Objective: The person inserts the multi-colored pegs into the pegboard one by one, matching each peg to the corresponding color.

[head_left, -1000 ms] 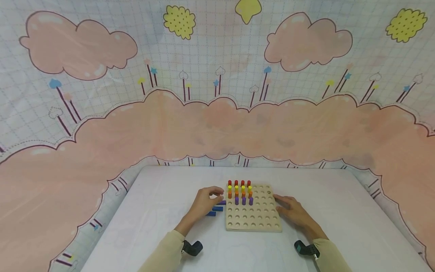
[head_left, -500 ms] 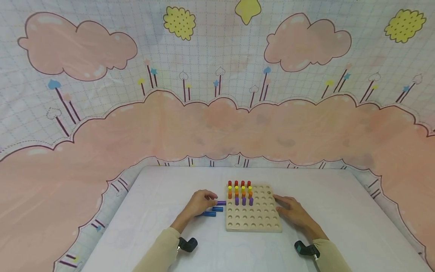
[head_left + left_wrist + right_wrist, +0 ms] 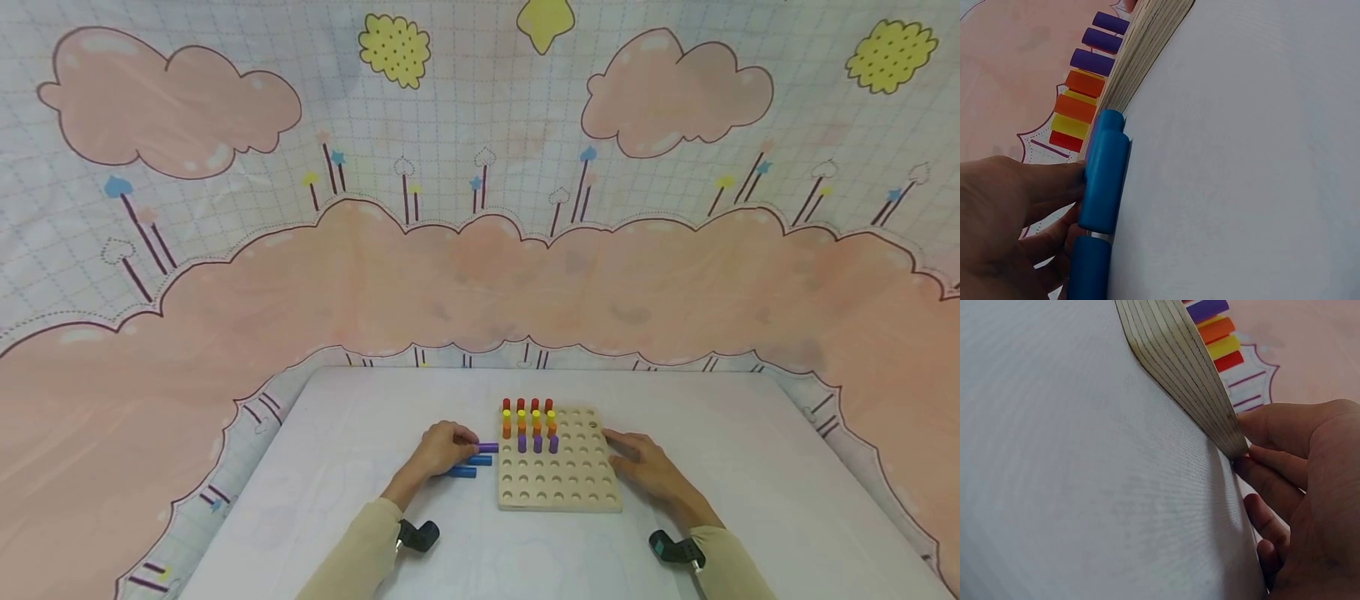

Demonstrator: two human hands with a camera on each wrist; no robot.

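Note:
The wooden pegboard [image 3: 581, 500] lies on the white table. Its far left part carries upright rows of red, yellow, orange and purple pegs [image 3: 537, 444]. Left of the board a loose purple peg [image 3: 489, 448] lies with one end toward it. My left hand [image 3: 441, 450] pinches this peg's left end; in the left wrist view, blue pegs [image 3: 1105, 181] mostly hide the peg and part of the fingers. My right hand [image 3: 651, 468] rests its fingertips against the board's right edge, shown closely in the right wrist view by the board's layered side [image 3: 1191, 381].
Two loose blue pegs, one nearer the board [image 3: 480, 460] and one lower [image 3: 462, 472], lie beside my left hand. Holes fill the board's front and right parts. A patterned cloth [image 3: 480, 283] hangs behind the table [image 3: 390, 383].
My left hand has drawn back left and down from the board's left edge, then settled on the loose purple peg. The right hand and the board have stayed put.

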